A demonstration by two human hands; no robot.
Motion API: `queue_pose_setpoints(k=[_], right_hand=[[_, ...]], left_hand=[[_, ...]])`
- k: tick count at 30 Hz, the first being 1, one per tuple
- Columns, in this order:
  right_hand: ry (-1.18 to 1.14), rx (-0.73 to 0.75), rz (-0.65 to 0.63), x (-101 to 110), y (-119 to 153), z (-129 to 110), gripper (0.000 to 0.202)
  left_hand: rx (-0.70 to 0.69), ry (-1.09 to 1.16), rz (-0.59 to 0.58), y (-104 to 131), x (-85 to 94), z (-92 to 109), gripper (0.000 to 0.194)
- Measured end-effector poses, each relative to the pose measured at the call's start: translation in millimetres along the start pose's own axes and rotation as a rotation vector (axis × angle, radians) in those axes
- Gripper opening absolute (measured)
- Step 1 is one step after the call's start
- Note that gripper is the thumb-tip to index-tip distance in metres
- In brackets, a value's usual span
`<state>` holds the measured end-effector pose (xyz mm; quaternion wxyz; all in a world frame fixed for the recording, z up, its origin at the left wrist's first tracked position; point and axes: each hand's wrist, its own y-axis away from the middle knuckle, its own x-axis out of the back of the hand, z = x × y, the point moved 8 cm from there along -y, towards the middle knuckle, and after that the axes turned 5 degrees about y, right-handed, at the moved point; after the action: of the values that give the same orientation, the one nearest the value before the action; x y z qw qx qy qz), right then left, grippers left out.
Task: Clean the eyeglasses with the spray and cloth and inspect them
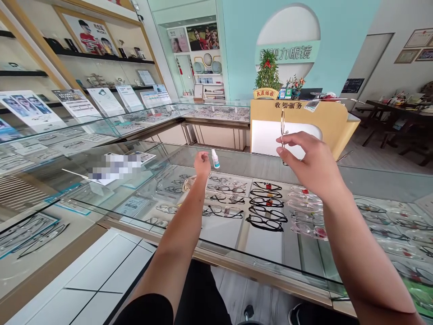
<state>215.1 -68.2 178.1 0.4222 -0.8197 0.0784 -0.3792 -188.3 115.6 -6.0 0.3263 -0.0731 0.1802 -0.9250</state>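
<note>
My right hand is raised over the glass counter, thumb and fingers pinching a pair of thin-rimmed eyeglasses. The glasses are turned nearly edge-on, and a thin temple reaches away to the right. Farther forward over the counter, my left hand has its fingers loosely curled and slightly apart, with nothing visible in them. Just right of it, a small white spray bottle with a blue label stands on the glass, a narrow gap between them. A pale cloth-like thing is partly hidden behind my left forearm.
Under the glass top lie rows of eyeglasses. A leaflet rests on the counter at left. Behind stand more display cases and a yellow cash desk with a plant. A dark table is at far right.
</note>
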Motion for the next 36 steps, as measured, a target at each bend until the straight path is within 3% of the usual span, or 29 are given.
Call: queue_pose_setpoints(k=[5, 7, 12, 15, 22, 25, 27, 32, 34, 36], right_hand=[[0.009, 0.006, 0.010, 1.8, 0.0, 0.1, 0.016], [0.006, 0.009, 0.010, 2.4, 0.0, -0.3, 0.016], [-0.010, 0.015, 0.000, 2.9, 0.3, -1.8, 0.016], [-0.009, 0.021, 0.002, 3.2, 0.5, -2.4, 0.015], [-0.004, 0.021, -0.002, 2.5, 0.3, -0.8, 0.015], [-0.009, 0.024, 0.000, 4.9, 1.5, -2.6, 0.014], [-0.020, 0.022, 0.010, 9.6, 2.7, -3.9, 0.014], [-0.073, -0.026, 0.040, 22.2, 3.0, 7.0, 0.013], [-0.109, -0.054, 0.057, 22.3, 3.3, 19.5, 0.014], [-0.153, -0.080, 0.065, 17.1, 6.4, 34.7, 0.016]], left_hand=[[-0.148, 0.024, -0.118, 20.4, -10.8, 41.3, 0.026], [-0.149, -0.025, -0.198, 24.8, -17.7, 44.8, 0.030], [0.046, -0.386, -0.323, 20.7, -27.6, 5.4, 0.043], [0.057, -0.524, -0.377, 18.5, -32.0, -10.2, 0.058], [-0.033, -0.649, -0.374, 18.6, -33.6, -6.7, 0.067], [-0.133, -0.652, -0.297, 18.4, -32.3, 9.9, 0.066], [-0.271, -0.599, -0.234, 21.3, -32.7, 30.4, 0.067], [-0.632, -0.247, -0.178, 50.8, -35.9, 90.5, 0.079], [-0.617, -0.073, -0.224, 64.1, -40.2, 103.4, 0.082], [-0.484, 0.145, -0.330, 75.8, -50.5, 107.1, 0.082]])
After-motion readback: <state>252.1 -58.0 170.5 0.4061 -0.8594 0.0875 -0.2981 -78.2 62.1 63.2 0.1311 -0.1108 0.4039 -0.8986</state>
